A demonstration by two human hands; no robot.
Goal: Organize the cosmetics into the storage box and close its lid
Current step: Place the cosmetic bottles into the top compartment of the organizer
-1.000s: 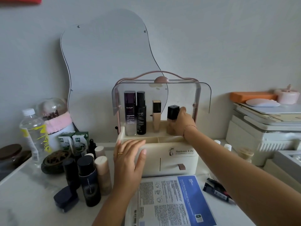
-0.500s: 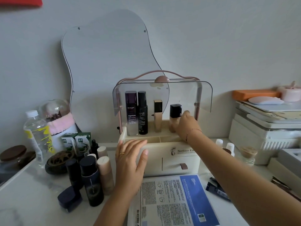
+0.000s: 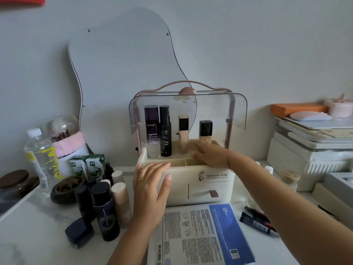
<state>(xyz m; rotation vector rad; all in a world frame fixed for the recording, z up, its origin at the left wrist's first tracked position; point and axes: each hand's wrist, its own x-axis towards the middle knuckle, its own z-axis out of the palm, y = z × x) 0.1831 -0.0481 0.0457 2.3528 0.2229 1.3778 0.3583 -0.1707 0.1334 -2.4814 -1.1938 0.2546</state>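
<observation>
A cream storage box [image 3: 210, 185] stands mid-table with its clear lid [image 3: 236, 111] raised. Inside the back row stand a purple bottle [image 3: 151, 131], a black bottle [image 3: 165, 131], a slim foundation tube [image 3: 183, 133] and a black-capped foundation bottle [image 3: 205, 131]. My right hand [image 3: 212, 154] hovers over the box's front compartments, fingers apart, holding nothing. My left hand [image 3: 152, 185] lies flat against the box's left front corner. Left of the box wait several cosmetics: a dark blue bottle [image 3: 106, 211], a beige bottle [image 3: 122, 203], a black bottle [image 3: 84, 203] and a dark compact [image 3: 79, 232].
A blue-and-white sheet mask packet [image 3: 202, 234] lies in front of the box, a dark tube [image 3: 257, 220] to its right. A water bottle [image 3: 41, 159], a round dark dish [image 3: 66, 188] and green cartons [image 3: 87, 165] crowd the left. White boxes [image 3: 315, 157] stack at right. A wavy mirror [image 3: 122, 73] leans behind.
My right hand let go of the black-capped foundation bottle and drew back and down over the front compartments. The bottle stays upright in the box. My left hand has barely moved.
</observation>
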